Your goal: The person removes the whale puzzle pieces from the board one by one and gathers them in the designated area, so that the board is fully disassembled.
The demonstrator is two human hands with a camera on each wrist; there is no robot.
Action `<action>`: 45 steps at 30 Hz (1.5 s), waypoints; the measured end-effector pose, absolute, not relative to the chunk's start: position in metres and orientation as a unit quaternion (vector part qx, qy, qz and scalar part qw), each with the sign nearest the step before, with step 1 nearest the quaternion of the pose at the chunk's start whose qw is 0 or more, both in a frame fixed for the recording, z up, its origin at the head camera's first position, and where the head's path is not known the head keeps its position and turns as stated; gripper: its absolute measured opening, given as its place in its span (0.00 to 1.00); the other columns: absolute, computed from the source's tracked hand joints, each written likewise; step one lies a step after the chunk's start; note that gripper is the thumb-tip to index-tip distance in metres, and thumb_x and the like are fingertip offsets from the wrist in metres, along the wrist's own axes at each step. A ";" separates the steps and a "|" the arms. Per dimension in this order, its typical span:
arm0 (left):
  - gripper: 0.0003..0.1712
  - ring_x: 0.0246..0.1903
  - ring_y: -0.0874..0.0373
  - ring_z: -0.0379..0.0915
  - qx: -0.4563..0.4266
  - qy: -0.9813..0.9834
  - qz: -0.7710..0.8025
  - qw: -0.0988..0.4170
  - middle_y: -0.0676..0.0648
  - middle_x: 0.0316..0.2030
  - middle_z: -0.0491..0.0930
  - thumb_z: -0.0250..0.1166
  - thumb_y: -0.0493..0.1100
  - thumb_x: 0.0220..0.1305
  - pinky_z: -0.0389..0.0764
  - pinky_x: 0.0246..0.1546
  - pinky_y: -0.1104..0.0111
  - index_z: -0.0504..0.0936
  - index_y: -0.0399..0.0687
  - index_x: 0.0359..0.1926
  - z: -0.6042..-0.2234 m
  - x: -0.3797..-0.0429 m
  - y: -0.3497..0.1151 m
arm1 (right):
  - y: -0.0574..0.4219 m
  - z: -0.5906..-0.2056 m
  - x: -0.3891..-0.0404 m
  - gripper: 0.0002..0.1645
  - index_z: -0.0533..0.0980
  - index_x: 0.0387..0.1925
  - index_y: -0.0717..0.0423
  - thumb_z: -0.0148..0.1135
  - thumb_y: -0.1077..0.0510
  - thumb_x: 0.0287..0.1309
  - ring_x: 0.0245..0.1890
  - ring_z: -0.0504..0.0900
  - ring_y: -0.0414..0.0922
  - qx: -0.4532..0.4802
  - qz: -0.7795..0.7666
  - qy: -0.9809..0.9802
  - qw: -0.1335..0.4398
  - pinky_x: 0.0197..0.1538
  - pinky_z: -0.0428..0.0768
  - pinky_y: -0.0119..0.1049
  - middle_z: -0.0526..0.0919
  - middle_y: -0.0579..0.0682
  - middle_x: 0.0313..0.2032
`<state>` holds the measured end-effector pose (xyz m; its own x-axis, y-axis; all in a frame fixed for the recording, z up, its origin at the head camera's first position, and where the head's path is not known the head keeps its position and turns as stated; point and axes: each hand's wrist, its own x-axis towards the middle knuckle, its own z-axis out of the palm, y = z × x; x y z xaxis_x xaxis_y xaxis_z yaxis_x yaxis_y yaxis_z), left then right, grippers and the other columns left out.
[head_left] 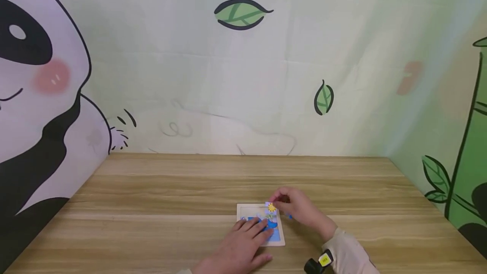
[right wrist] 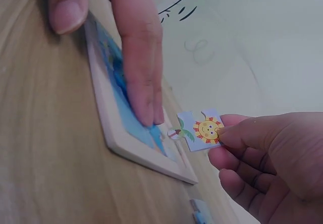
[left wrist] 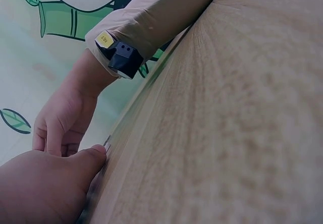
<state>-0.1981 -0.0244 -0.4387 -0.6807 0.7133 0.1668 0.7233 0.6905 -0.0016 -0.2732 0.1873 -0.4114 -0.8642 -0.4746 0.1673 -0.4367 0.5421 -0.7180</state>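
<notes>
A small wooden-framed jigsaw puzzle [head_left: 282, 240] lies on the table in the head view, with blue picture pieces inside its pale rim. My left hand [head_left: 239, 246] rests on it with fingers extended, covering much of the picture. Between thumb and fingers, my right hand [head_left: 298, 208] pinches a jigsaw piece [right wrist: 199, 129] printed with a smiling yellow sun and a green palm top. In the right wrist view that piece is tilted above the far corner of the frame. The left wrist view shows the left thumb [left wrist: 91, 158] close to the tabletop, the puzzle mostly hidden.
Another, partly blue jigsaw piece [right wrist: 200, 211] lies on the wooden table [head_left: 171, 206] just right of the frame. A cloth wall [head_left: 243, 75] printed with a panda and leaves stands behind the table. A black wrist camera [head_left: 316, 265] is strapped over the right sleeve.
</notes>
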 end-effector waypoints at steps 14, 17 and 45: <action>0.33 0.67 0.51 0.65 -0.393 -0.915 -0.022 0.092 0.50 0.67 0.69 0.46 0.67 0.69 0.71 0.61 0.54 0.69 0.56 0.67 -0.438 -0.197 -0.026 | 0.199 -0.395 -0.275 0.06 0.79 0.38 0.61 0.58 0.66 0.62 0.34 0.77 0.37 -0.266 -0.418 0.868 0.014 0.40 0.77 0.27 0.83 0.54 0.36; 0.33 0.67 0.52 0.64 -0.392 -0.915 -0.022 0.091 0.50 0.67 0.69 0.46 0.66 0.69 0.71 0.62 0.55 0.69 0.56 0.67 -0.439 -0.198 -0.026 | 0.203 -0.390 -0.274 0.06 0.80 0.38 0.61 0.57 0.65 0.62 0.35 0.77 0.38 -0.267 -0.416 0.869 0.011 0.40 0.77 0.27 0.84 0.55 0.36; 0.33 0.68 0.52 0.63 -0.387 -0.919 -0.029 0.072 0.51 0.68 0.67 0.46 0.67 0.69 0.69 0.63 0.54 0.67 0.58 0.68 -0.439 -0.199 -0.026 | 0.243 -0.370 -0.274 0.06 0.79 0.35 0.57 0.56 0.66 0.62 0.35 0.77 0.38 -0.250 -0.334 0.909 0.000 0.39 0.78 0.28 0.82 0.49 0.35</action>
